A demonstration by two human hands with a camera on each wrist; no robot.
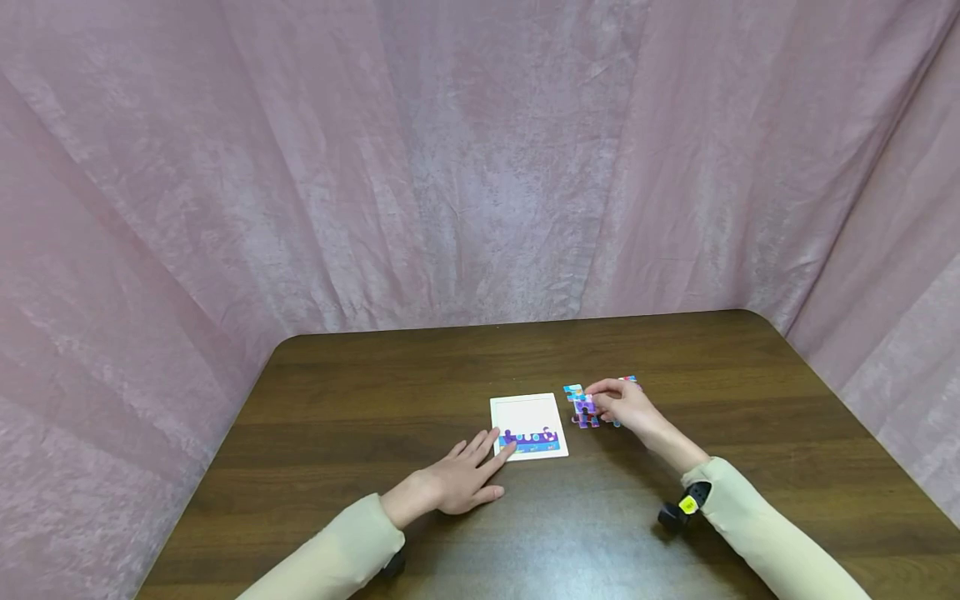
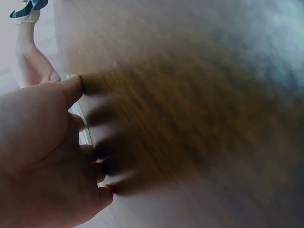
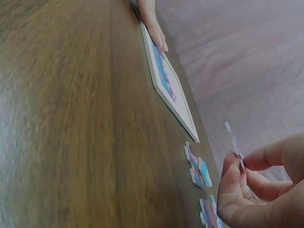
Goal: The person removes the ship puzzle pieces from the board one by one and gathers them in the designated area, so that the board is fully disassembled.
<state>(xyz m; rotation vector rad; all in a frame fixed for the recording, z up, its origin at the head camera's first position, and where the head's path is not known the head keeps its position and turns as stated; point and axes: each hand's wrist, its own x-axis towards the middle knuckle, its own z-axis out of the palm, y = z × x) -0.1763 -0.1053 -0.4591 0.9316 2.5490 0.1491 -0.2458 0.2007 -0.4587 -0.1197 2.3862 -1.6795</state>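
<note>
White puzzle tray (image 1: 525,412) short of the table's (image 1: 405,375) far edge: from afar I rest my left hand (image 1: 463,479) on it, fingers spread, while my right hand (image 1: 626,406) pinches a puzzle piece (image 3: 234,141) near loose pieces (image 3: 194,164).

Between sleeves (image 1: 761,525), bare bench (image 1: 585,533); clear passage to white tray's (image 1: 525,414) near edge. Left hand (image 1: 465,479) obstructs near-left corner; puzzle pieces (image 1: 588,422), right hand (image 1: 628,407) obstruct right side. Curtain (image 1: 510,183) behind far edge.

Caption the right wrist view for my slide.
Right hand pinches a puzzle piece near loose pieces while the left hand touches a partly filled white tray.
</note>
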